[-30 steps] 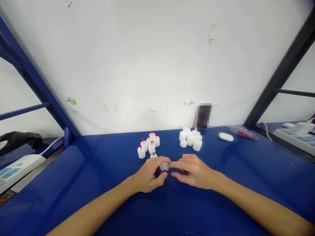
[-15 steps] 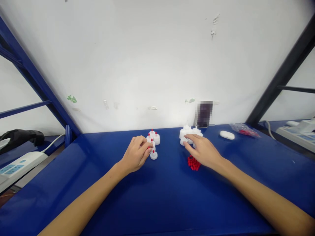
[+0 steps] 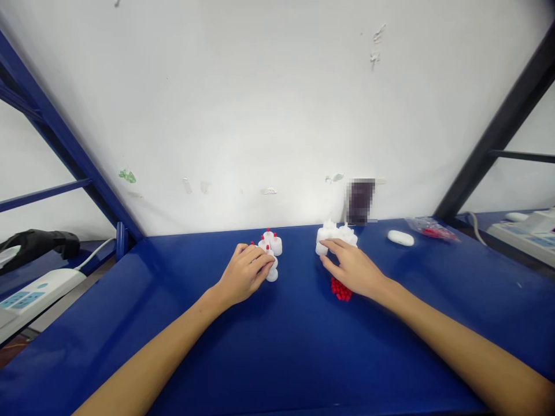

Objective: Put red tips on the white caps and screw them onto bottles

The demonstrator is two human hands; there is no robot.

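My left hand [image 3: 246, 273] is closed in a pinch at the front of a group of white nozzle caps [image 3: 277, 245] with red tips. Its fingertips cover the top of the front white cap [image 3: 272, 275], whose tip is hidden. On the right, my right hand [image 3: 353, 266] has thumb and index finger apart, beside a second group of white nozzle caps [image 3: 328, 233] with no red tips showing. One white cap [image 3: 321, 248] lies at those fingertips; whether they touch it is unclear. Partly under the right palm is a pile of small red tips [image 3: 341, 290].
The blue table [image 3: 277, 346] meets a white wall. A phone [image 3: 361, 201], its screen blurred out, leans there. To the right lie a white oval case [image 3: 400, 237] and a clear bag of red pieces [image 3: 433, 230]. Blue posts and a power strip [image 3: 41, 292] flank the left side.
My left fingertips have shifted slightly right, over the front cap, hiding its red tip. My right hand has moved slightly left, and the cap by its fingertips looks shifted.
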